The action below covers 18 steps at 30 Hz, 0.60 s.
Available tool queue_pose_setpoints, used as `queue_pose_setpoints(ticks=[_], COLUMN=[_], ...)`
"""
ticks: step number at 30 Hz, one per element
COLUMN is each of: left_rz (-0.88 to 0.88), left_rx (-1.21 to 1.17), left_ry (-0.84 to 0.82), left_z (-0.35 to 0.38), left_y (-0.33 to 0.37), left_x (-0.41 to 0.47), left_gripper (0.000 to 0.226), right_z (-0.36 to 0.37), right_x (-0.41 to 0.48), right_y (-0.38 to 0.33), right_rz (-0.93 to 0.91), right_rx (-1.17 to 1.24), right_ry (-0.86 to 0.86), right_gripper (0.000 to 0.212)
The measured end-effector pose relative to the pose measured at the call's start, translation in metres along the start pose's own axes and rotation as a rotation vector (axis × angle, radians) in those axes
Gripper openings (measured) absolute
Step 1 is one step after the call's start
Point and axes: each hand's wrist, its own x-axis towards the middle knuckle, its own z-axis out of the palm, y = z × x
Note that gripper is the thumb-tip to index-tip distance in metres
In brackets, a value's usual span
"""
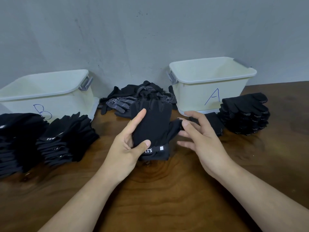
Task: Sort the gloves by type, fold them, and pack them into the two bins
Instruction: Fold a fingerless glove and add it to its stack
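Observation:
My left hand (128, 144) grips a black fingerless glove (153, 129) with a white 5.11 wrist label, held above the table centre. My right hand (199, 136) pinches the glove's thumb flap at its right side with thumb and forefinger; the other fingers are spread. Behind it lies a loose heap of unsorted black gloves (140, 97), some with white dots. Two stacks of 5.11 gloves (66, 138) stand at the left in front of bin B (50, 91). A stack of dotted gloves (245, 113) sits at the right beside bin A (210, 76).
Both white bins stand against the grey wall and look empty from here. One dotted glove (215, 124) lies flat on the table just behind my right hand. The wooden table (167, 198) stretches toward me under my forearms.

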Motion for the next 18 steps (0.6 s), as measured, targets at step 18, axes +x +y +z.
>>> queue_pose_setpoints(ticks=[18], left_rz=[-0.023], left_rx=[-0.025], left_ry=[-0.037], left_z=[0.004], left_y=[0.003], left_x=[-0.002], left_gripper=[0.082], right_z=[0.013], right_x=[-0.007], right_y=[0.004], right_rz=[-0.092], right_rx=[-0.059], right_ry=[-0.212], right_gripper=[0.041])
